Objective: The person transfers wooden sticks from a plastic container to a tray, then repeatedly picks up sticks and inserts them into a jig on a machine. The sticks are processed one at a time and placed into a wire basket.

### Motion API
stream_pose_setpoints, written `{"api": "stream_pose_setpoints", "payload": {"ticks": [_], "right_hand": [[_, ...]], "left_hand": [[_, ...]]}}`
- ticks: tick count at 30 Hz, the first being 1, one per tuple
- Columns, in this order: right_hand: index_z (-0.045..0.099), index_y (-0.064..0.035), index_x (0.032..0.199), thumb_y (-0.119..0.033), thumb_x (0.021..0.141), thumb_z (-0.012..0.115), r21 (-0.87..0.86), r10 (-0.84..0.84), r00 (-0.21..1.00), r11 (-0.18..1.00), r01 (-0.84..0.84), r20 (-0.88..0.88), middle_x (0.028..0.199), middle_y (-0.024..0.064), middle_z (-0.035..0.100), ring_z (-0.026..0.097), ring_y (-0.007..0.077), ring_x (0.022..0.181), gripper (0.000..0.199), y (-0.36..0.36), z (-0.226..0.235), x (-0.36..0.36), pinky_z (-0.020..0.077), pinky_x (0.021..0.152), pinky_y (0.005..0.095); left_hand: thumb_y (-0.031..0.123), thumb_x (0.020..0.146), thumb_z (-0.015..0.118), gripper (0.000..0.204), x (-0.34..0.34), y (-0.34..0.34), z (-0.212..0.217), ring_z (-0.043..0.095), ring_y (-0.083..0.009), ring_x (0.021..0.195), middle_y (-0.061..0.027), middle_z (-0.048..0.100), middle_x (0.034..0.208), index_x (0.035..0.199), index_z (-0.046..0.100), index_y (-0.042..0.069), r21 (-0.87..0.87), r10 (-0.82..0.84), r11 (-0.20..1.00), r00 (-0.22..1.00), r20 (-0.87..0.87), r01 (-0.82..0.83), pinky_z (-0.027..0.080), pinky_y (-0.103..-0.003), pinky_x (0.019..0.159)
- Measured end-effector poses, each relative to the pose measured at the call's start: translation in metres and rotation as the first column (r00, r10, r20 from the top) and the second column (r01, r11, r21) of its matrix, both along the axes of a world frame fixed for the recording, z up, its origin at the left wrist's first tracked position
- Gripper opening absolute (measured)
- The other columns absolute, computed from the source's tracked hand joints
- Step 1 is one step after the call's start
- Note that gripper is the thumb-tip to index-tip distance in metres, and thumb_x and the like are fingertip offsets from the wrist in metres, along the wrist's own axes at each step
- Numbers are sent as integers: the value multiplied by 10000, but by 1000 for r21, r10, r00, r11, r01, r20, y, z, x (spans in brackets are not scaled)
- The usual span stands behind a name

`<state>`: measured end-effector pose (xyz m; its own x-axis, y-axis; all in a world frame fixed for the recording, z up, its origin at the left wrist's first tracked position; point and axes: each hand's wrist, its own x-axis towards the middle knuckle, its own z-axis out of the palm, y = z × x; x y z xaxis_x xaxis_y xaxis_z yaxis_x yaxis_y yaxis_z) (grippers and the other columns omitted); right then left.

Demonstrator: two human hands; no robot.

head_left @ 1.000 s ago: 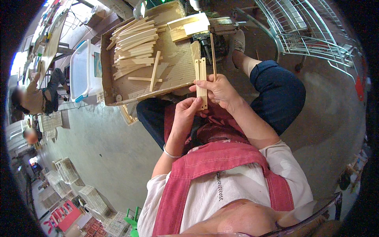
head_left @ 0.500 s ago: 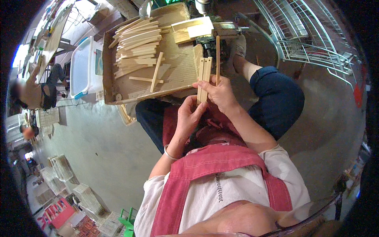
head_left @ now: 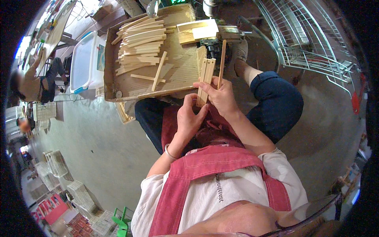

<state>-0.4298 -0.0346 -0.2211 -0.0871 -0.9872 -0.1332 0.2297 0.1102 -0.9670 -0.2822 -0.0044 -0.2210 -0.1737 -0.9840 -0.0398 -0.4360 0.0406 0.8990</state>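
Several pale wooden strips (head_left: 205,75), with small holes at their upper ends, stand side by side as a bundle before my lap. My right hand (head_left: 223,96) is closed on them, its thumb pressed across their front. Between its fingers the same hand also keeps a thin brown stick (head_left: 222,63) upright, apart from the bundle. At the bundle's lower end my left hand (head_left: 188,118) curls its fingers and thumb round the strips; part of its grip is hidden. A shallow cardboard tray (head_left: 179,79) ahead holds a pile of similar wooden strips (head_left: 142,41), two lying crossed near the front.
Beyond my hands stands a machine (head_left: 211,45) with a lit wooden piece (head_left: 197,31). A wire cart (head_left: 312,43) is at the right, a clear plastic bin (head_left: 83,63) left of the tray. Another person (head_left: 33,85) is at the far left; white crates (head_left: 83,193) stand lower left.
The view has shifted slightly. My left thumb has eased a little away from the lower end of the strips. My right hand keeps the strips and the brown stick, which leans slightly more.
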Motion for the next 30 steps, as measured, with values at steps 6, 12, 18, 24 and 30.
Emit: {"api": "stream_pose_setpoints", "payload": {"ticks": [6, 12, 18, 24, 30], "right_hand": [[720, 12, 1067, -176, 979, 647, 37, 13, 1000, 999, -13, 10, 963, 71, 734, 667, 145, 857, 220, -3, 10, 8, 534, 797, 288], [556, -81, 1240, -527, 1038, 449, 196, -26, 994, 980, 5, 108, 805, 4, 568, 372, 34, 473, 501, -2, 30, -9, 235, 371, 184], [552, -109, 1161, -342, 1056, 463, 228, -78, 988, 972, 47, 131, 801, 10, 573, 403, 50, 492, 270, -7, 23, -3, 265, 366, 198], [534, -94, 1363, -243, 1060, 486, 325, -98, 989, 944, 58, 107, 668, -4, 538, 361, 60, 413, 341, -23, 39, -17, 287, 345, 216], [432, -141, 1497, -106, 982, 462, 373, -146, 980, 924, 86, 137, 794, 32, 564, 448, 77, 543, 517, -44, 34, -37, 315, 391, 249]], "left_hand": [[83, 842, 757, 273, 17, -1, -2, 617, -97, 748, -72, 679, 851, 1061, 635, -28, -110, 79, 990, 996, -47, -84, 526, -257, 711], [76, 800, 728, 265, 120, -41, 79, 637, -146, 688, -81, 650, 769, 1039, 642, 0, -473, 424, 799, 906, 5, -371, 528, -296, 662], [287, 834, 691, 225, 287, -142, 135, 677, -287, 709, -112, 690, 768, 907, 711, 76, -648, 708, 653, 620, 339, -393, 535, -381, 681], [578, 860, 677, 774, 331, -202, 106, 606, -374, 1180, -215, 632, 1283, 1371, 538, 12, -738, 735, 656, 361, 574, -161, 372, -539, 1038], [266, 864, 778, 567, 233, -161, 91, 662, -321, 1098, -186, 684, 1195, 1330, 593, 2, -672, 466, 729, 812, 351, -128, 500, -405, 946]]}}
